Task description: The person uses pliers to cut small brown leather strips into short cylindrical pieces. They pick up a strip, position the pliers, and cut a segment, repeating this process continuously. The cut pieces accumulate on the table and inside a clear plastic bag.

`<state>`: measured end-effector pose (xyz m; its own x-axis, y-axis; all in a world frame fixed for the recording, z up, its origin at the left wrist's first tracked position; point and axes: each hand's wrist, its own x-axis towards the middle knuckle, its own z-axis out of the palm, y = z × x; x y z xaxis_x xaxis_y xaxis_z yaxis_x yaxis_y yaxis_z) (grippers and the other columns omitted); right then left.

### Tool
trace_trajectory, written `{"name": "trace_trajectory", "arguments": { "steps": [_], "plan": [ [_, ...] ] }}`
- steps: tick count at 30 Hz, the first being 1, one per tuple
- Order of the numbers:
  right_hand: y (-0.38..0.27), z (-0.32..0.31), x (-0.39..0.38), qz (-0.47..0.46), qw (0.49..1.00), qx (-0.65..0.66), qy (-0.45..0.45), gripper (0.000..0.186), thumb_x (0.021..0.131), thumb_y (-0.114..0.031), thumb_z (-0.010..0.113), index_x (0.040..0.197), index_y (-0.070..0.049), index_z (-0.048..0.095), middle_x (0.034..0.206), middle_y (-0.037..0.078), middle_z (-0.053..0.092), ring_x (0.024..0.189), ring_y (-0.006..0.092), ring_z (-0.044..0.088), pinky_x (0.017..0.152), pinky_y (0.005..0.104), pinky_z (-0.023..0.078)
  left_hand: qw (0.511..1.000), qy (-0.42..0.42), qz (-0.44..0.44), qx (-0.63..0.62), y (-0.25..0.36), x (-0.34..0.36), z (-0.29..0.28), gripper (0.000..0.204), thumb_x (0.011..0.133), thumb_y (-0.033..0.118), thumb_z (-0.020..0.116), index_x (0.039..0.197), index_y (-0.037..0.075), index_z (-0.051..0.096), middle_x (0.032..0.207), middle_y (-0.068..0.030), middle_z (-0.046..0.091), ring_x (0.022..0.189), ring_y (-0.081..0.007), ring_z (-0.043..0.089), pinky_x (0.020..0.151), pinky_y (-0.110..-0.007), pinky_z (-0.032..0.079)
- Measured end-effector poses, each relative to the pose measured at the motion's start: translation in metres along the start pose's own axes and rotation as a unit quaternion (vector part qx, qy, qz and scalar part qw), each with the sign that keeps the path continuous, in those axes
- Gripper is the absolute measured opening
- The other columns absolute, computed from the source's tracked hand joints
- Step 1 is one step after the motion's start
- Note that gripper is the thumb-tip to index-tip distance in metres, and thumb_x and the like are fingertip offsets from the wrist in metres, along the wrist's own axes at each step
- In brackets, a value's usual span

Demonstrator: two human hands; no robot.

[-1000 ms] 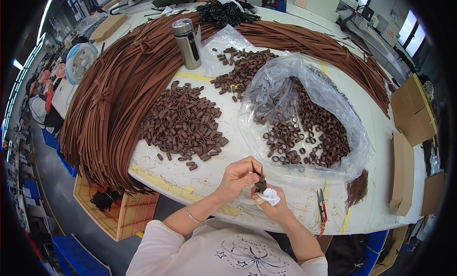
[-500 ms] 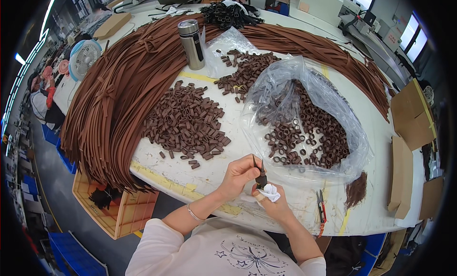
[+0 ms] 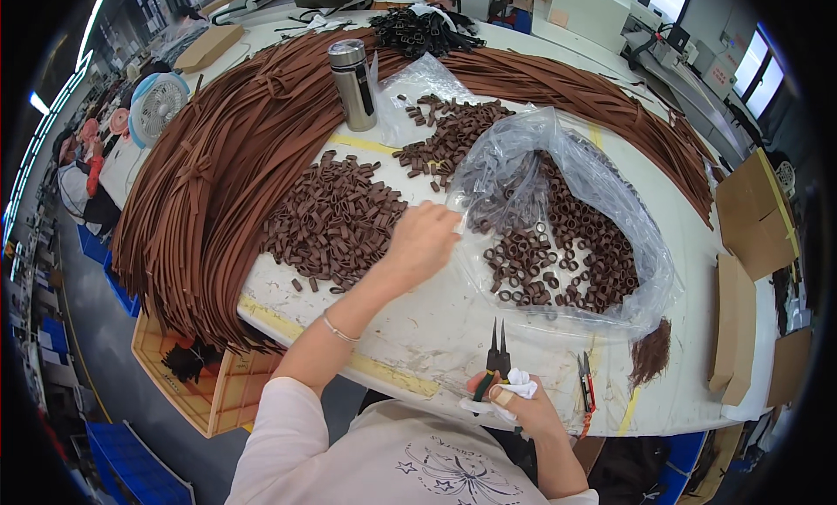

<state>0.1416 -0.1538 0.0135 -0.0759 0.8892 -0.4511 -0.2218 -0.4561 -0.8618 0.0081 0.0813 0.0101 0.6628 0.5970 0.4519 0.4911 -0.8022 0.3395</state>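
My left hand (image 3: 425,242) reaches over the table between a pile of flat brown leather loops (image 3: 327,217) and a clear plastic bag (image 3: 571,126). Its fingers are curled together; whatever they hold is hidden. Low on the right, my right hand (image 3: 534,409) grips long-nose pliers (image 3: 498,359) with the two slim jaws pointing up and slightly apart, nothing on them. A crumpled white cloth (image 3: 521,383) is bunched at the handles under my fingers. Inside the open bag lie many round brown rings (image 3: 602,252).
Red-handled thread snips (image 3: 588,385) lie right of the pliers, near a patch of brown fibres (image 3: 651,352). Bundles of long brown straps (image 3: 209,191) curve round the table's far side. A steel flask (image 3: 352,87) stands behind the loops, beside a smaller loop pile (image 3: 453,126).
My left hand has left the pliers' tips and moved up and left toward the loops. My right hand has lowered slightly to the right, still gripping the pliers and cloth.
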Motion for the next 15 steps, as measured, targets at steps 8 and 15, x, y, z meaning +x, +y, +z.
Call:
{"name": "trace_trajectory", "arguments": {
  "steps": [8,15],
  "plan": [
    [-0.003,0.006,0.005,-0.004,1.000,-0.004,0.001,0.020,0.077,-0.010,0.056,0.094,0.000,0.058,0.085,0.002,0.056,0.077,0.0079,0.049,0.071,0.0226,0.040,0.980,-0.157,-0.091,0.084,-0.064,-0.034,-0.007,0.014,0.071,0.007,0.057,0.083,-0.001,0.054,0.081,-0.0121,0.056,0.084,-0.0264,0.050,0.073,-0.034,0.042],
    [-0.016,0.017,0.009,-0.077,0.994,-0.072,0.000,0.026,0.077,-0.010,0.053,0.101,-0.002,0.055,0.087,0.000,0.055,0.080,0.0075,0.047,0.070,0.0215,0.038,0.846,-0.090,-0.221,-0.478,-0.015,-0.039,-0.019,0.020,0.078,0.004,0.052,0.097,-0.002,0.055,0.076,-0.0022,0.054,0.067,-0.0096,0.049,0.061,-0.023,0.041]
  ]
}}
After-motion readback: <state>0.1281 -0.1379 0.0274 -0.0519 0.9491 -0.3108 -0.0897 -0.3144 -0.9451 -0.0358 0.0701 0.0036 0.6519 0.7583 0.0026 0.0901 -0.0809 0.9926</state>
